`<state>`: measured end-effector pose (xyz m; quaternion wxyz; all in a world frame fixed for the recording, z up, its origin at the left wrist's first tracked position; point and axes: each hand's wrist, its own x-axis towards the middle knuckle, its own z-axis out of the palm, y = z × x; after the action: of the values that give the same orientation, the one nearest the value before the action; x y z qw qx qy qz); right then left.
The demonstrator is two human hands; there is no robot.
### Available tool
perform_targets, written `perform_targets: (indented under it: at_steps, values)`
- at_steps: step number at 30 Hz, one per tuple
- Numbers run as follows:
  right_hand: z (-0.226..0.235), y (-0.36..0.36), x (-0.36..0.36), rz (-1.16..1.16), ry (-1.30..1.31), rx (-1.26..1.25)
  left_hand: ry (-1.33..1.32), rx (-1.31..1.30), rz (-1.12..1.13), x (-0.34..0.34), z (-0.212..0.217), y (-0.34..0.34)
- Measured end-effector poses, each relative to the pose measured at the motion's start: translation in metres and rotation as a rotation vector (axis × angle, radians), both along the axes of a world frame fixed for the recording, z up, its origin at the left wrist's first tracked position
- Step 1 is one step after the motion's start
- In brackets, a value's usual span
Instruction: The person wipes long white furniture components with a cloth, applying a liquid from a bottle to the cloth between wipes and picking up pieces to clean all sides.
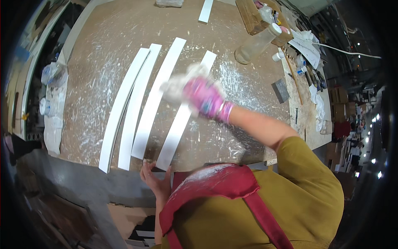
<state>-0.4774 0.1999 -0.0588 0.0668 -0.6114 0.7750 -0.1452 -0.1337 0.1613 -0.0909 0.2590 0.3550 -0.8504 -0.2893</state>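
Observation:
My right hand (204,97), in a pink patterned glove, is closed on a bunched white rag (176,88), both smeared by motion. The rag lies over the middle of a white strip (176,130), which slants across the worktable (95,66). My bare left hand (156,179) is at the table's near edge, by the near end of that strip. Its fingers are apart, and a fingertip is close to the end of a neighbouring white strip (159,97). Farther left lie more long white strips (139,110), two of them close side by side (124,110).
A clear bottle (253,45) stands tilted in view at the far right, beside a cardboard box (248,16) of odds and ends. A dark grey block (280,91) lies right of my arm. Another white strip (205,11) and a wrapped block (169,3) are at the far side.

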Motion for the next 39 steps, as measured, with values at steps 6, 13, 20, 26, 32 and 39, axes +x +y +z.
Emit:
perform_targets:
  at_steps: [6, 13, 20, 26, 32, 39]
  values:
    - [0.015, -0.002, -0.097, -0.24, 0.423, -0.151, -0.089, -0.072, -0.064, -0.005, 0.006, -0.004]
    - [-0.017, 0.016, -0.087, -0.235, -0.092, -0.21, -0.161, -0.071, -0.114, -0.01, 0.021, -0.005]
    - [0.057, 0.008, -0.104, -0.482, -0.104, -0.034, -0.306, -0.189, 0.01, -0.024, 0.041, 0.003]
    - [0.074, 0.009, 0.105, 0.026, -0.171, 0.108, 0.016, 0.062, -0.035, -0.018, 0.021, 0.007]
    - [0.034, 0.019, 0.069, 0.034, -0.303, 0.032, 0.016, -0.011, -0.009, -0.02, 0.027, 0.011]
    - [0.026, 0.029, -0.027, -0.263, 0.112, 0.149, 0.01, 0.002, -0.057, -0.024, 0.024, 0.007]
